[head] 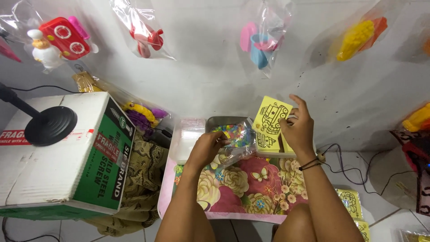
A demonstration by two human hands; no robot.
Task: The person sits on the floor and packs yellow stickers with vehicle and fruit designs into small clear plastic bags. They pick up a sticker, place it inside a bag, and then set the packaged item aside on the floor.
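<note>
My right hand (298, 127) holds up a yellow card (270, 115) printed with a black line drawing, pinched at its right edge. Below it a stack of similar yellow cards (268, 142) lies in a shallow tray. My left hand (207, 148) grips a clear plastic bag of small colourful pieces (235, 136), resting on the edge of a metal tray (219, 121). Both hands work over a floral-patterned board (251, 181) on my lap.
A large white and green cardboard box (67, 152) with a black round stand base (49, 125) on top sits at left. Bagged plastic toys (60, 38) hang on the wall. More yellow cards (351, 201) lie on the floor at right, by a black cable (345, 172).
</note>
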